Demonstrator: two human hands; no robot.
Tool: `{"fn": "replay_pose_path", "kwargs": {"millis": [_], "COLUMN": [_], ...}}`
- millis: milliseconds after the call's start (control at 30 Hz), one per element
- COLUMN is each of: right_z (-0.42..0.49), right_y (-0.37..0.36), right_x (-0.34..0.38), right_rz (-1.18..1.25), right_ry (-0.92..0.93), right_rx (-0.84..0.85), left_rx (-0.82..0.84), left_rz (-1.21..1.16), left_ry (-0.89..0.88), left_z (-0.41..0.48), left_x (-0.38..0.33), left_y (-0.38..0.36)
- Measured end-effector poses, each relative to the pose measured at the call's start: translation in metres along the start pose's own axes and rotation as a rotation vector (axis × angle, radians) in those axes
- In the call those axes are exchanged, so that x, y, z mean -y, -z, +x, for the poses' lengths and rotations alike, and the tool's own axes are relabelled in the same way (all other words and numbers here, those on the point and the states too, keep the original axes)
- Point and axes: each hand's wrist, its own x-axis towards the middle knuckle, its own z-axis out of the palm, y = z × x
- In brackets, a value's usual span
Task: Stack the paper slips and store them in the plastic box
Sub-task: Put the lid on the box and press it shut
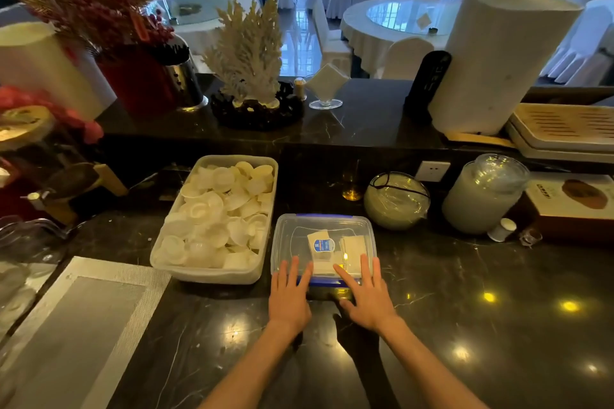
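Observation:
A clear plastic box (289, 236) with a clear lid and blue clips sits on the dark marble counter in front of me. Through the lid I see white paper slips (354, 247) stacked inside, and a white packet with a blue label (321, 245) beside them. My left hand (289, 295) lies flat with spread fingers on the lid's near left edge. My right hand (365, 294) lies flat on the lid's near right edge. Neither hand grips anything. The box's near blue clip (327, 282) shows between my hands.
A pale tub of white shell-like cups (216, 219) stands left of the box. A silver placemat (76, 325) lies at the near left. A wrapped glass bowl (395, 201) and a lidded jar (481, 196) stand behind on the right. A raised ledge runs behind with decorations.

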Motion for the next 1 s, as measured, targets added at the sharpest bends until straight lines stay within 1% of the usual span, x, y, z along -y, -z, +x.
{"fn": "replay_pose_path", "kwargs": {"millis": [233, 367, 533, 667, 767, 867, 933, 1000], "right_z": [0.005, 0.007, 0.006, 0.006, 0.006, 0.003, -0.003, -0.011], "right_y": [0.011, 0.020, 0.014, 0.006, 0.007, 0.030, 0.056, 0.087], "right_x": [0.005, 0.006, 0.007, 0.005, 0.003, -0.001, -0.006, -0.009], "right_rz": [0.007, -0.027, -0.067, -0.052, -0.036, 0.012, 0.028, 0.059], "right_ry": [0.003, -0.018, -0.069, -0.061, -0.033, 0.006, 0.063, 0.168], "right_rx": [0.030, 0.042, 0.003, -0.032, -0.077, -0.096, -0.212, -0.478], "left_rx": [0.054, 0.052, 0.102, 0.083, 0.076, 0.117, 0.033, -0.186], "left_rz": [-0.005, -0.011, 0.064, 0.122, 0.106, 0.043, 0.000, -0.060], "left_ry": [0.020, -0.009, 0.027, 0.023, 0.007, -0.019, -0.048, -0.080], "left_z": [0.015, 0.026, 0.028, 0.025, 0.025, 0.030, 0.033, 0.036], "left_x": [-0.004, 0.001, 0.000, -0.002, 0.000, 0.001, -0.002, -0.009], "left_y": [0.012, 0.018, 0.009, 0.004, 0.008, 0.031, 0.052, 0.081]}}
